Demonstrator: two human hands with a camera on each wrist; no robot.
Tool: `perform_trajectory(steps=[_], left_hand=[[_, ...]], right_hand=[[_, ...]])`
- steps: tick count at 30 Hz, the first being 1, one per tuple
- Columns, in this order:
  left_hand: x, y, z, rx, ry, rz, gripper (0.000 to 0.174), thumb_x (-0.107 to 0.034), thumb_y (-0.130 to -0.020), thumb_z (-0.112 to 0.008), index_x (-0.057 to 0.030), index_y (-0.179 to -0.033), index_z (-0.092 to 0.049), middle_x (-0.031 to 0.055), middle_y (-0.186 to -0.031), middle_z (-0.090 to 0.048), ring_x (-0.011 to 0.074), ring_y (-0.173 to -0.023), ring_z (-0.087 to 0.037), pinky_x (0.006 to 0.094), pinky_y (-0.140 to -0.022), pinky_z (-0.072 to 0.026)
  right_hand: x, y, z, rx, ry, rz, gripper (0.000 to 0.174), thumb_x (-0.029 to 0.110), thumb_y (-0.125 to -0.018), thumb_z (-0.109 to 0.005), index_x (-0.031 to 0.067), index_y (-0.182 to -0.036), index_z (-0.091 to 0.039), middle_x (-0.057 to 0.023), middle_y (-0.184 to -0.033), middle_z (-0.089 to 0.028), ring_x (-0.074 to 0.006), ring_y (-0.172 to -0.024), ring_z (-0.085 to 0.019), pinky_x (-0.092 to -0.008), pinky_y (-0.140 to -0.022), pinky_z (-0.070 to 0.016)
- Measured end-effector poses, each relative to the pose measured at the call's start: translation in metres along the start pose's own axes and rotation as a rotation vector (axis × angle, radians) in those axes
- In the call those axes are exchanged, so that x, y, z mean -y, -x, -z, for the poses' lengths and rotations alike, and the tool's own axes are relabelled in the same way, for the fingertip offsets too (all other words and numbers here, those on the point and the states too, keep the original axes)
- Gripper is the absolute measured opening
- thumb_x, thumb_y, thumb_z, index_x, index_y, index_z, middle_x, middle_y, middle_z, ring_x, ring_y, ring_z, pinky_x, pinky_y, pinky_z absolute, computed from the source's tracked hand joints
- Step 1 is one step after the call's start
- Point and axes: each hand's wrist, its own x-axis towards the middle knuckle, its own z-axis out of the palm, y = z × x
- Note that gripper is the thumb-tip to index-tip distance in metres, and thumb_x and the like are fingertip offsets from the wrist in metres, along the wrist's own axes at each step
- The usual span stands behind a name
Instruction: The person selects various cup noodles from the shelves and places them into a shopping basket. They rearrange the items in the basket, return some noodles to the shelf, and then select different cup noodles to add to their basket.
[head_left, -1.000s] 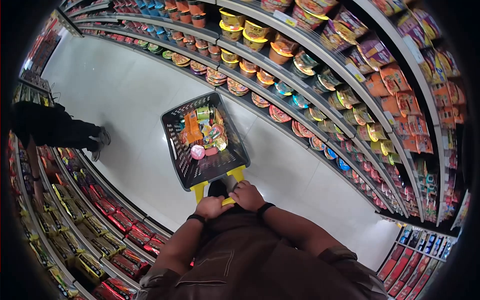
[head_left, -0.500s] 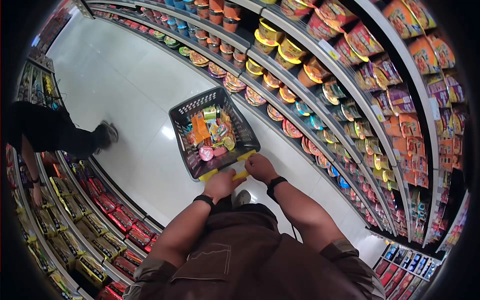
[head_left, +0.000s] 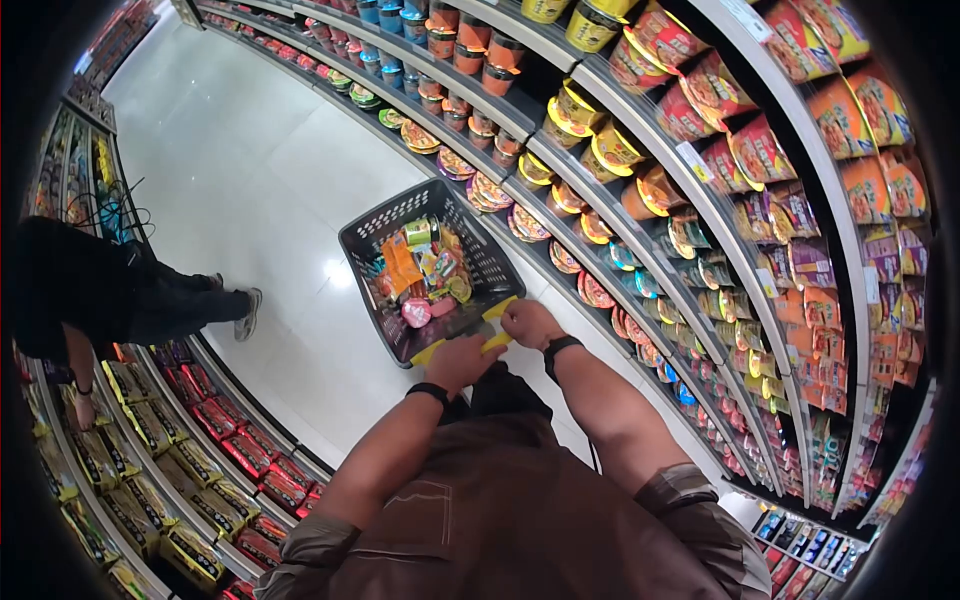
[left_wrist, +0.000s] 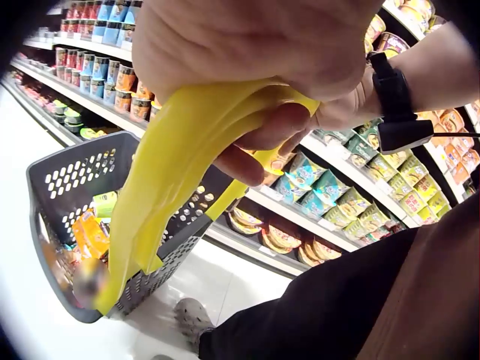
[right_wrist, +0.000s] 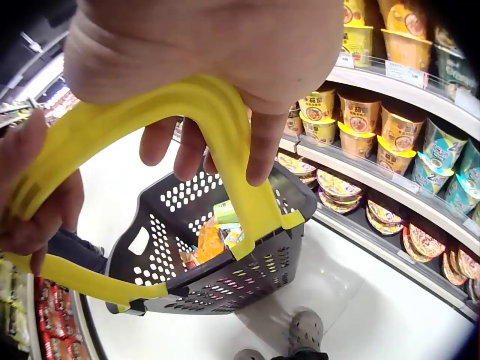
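A dark grey shopping basket (head_left: 385, 215) with perforated walls stands in front of me, its yellow handle (right_wrist: 225, 142) pulled toward my body. My left hand (head_left: 455, 362) grips one side of that handle, fingers wrapped under it in the left wrist view. On the other side my right hand (head_left: 530, 323) holds the handle, its fingers curling over the yellow bar in the right wrist view. Inside the basket lie an orange packet (head_left: 403, 262), a green-labelled container (head_left: 417, 232), a pink round tub (head_left: 415, 312) and several other packaged goods.
Shelves of cup and bowl noodles (head_left: 575, 110) curve along the right, with bagged noodles (head_left: 850, 125) farther right. Low shelves of red packs (head_left: 250, 452) and yellow packs (head_left: 190, 555) line the left. A person in dark clothes (head_left: 80, 280) reaches into those shelves. Pale floor (head_left: 250, 150) stretches ahead.
The basket and both hands have shifted rightward in view, and the noodle shelves slide past. At left, the other person's legs have moved. Both hands keep hold of the handle.
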Motion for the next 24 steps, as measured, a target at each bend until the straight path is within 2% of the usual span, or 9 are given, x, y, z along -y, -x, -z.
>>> perform_trajectory(steps=[3, 8, 10, 13, 16, 17, 20, 24], left_hand=[[0.011, -0.019, 0.016, -0.022, 0.009, 0.026, 0.054, -0.056, -0.092, -0.05, -0.003, -0.09, -0.063, 0.0215, -0.081, -0.067, 0.0405, -0.08, -0.065, 0.05, -0.072, -0.0495], [0.017, -0.055, 0.063, -0.054, 0.02, 0.08, 0.053, -0.055, -0.092, -0.05, -0.0042, -0.093, -0.065, 0.0202, -0.083, -0.068, 0.0397, -0.081, -0.065, 0.0495, -0.072, -0.0498], [0.027, -0.072, 0.077, -0.047, 0.016, 0.128, 0.055, -0.056, -0.091, -0.05, -0.0035, -0.094, -0.066, 0.0227, -0.085, -0.068, 0.0404, -0.082, -0.065, 0.05, -0.074, -0.0502], [0.047, -0.09, 0.098, -0.108, 0.032, 0.157, 0.052, -0.056, -0.09, -0.053, -0.0053, -0.096, -0.066, 0.0225, -0.087, -0.068, 0.0399, -0.084, -0.065, 0.0501, -0.074, -0.0503], [0.066, -0.111, 0.123, -0.141, -0.007, 0.161, 0.05, -0.055, -0.088, -0.056, -0.0073, -0.094, -0.068, 0.0208, -0.079, -0.068, 0.0399, -0.078, -0.066, 0.0501, -0.068, -0.0513], [0.07, -0.117, 0.133, -0.2, 0.012, 0.141, 0.05, -0.055, -0.088, -0.056, -0.0067, -0.089, -0.069, 0.0202, -0.073, -0.066, 0.0404, -0.072, -0.065, 0.0496, -0.066, -0.0515], [0.089, -0.134, 0.16, -0.185, -0.062, 0.211, 0.052, -0.057, -0.087, -0.057, -0.0063, -0.086, -0.069, 0.0203, -0.071, -0.065, 0.04, -0.07, -0.065, 0.0493, -0.064, -0.0516], [0.12, -0.153, 0.192, -0.262, -0.101, 0.225, 0.055, -0.06, -0.086, -0.057, -0.0069, -0.081, -0.07, 0.02, -0.069, -0.065, 0.0388, -0.068, -0.065, 0.0489, -0.063, -0.0522]], right_hand=[[0.005, -0.037, 0.006, -0.003, 0.028, 0.009, 0.035, 0.035, -0.081, -0.056, 0.0018, -0.082, -0.068, -0.0213, -0.082, -0.067, -0.0395, -0.082, -0.064, -0.0456, -0.075, -0.051], [0.017, -0.099, 0.014, -0.036, 0.042, 0.085, 0.035, 0.035, -0.081, -0.055, 0.0029, -0.081, -0.069, -0.0208, -0.08, -0.067, -0.0394, -0.08, -0.064, -0.0457, -0.073, -0.0511], [0.03, -0.125, 0.022, -0.043, 0.037, 0.111, 0.034, 0.035, -0.08, -0.056, 0.0035, -0.08, -0.069, -0.0202, -0.08, -0.067, -0.0389, -0.079, -0.064, -0.0459, -0.073, -0.051], [0.052, -0.16, 0.033, -0.003, 0.023, 0.115, 0.03, 0.033, -0.077, -0.057, 0.0051, -0.076, -0.069, -0.0168, -0.077, -0.067, -0.0366, -0.075, -0.064, -0.0466, -0.069, -0.0507], [0.074, -0.199, 0.043, 0.041, -0.017, 0.151, 0.03, 0.031, -0.079, -0.059, 0.0031, -0.074, -0.068, -0.0185, -0.077, -0.066, -0.0385, -0.075, -0.063, -0.0483, -0.068, -0.0497], [0.081, -0.212, 0.047, 0.04, -0.018, 0.16, 0.03, 0.031, -0.079, -0.059, 0.0031, -0.074, -0.068, -0.0185, -0.077, -0.066, -0.0385, -0.075, -0.063, -0.0483, -0.068, -0.0497], [0.105, -0.245, 0.054, 0.076, -0.033, 0.183, 0.03, 0.031, -0.078, -0.059, 0.0031, -0.07, -0.067, -0.0186, -0.072, -0.064, -0.0384, -0.071, -0.063, -0.0482, -0.065, -0.0491], [0.13, -0.292, 0.049, -0.002, -0.05, 0.236, 0.029, 0.03, -0.079, -0.059, 0.0037, -0.07, -0.068, -0.0189, -0.071, -0.063, -0.0387, -0.069, -0.062, -0.0477, -0.064, -0.0494]])
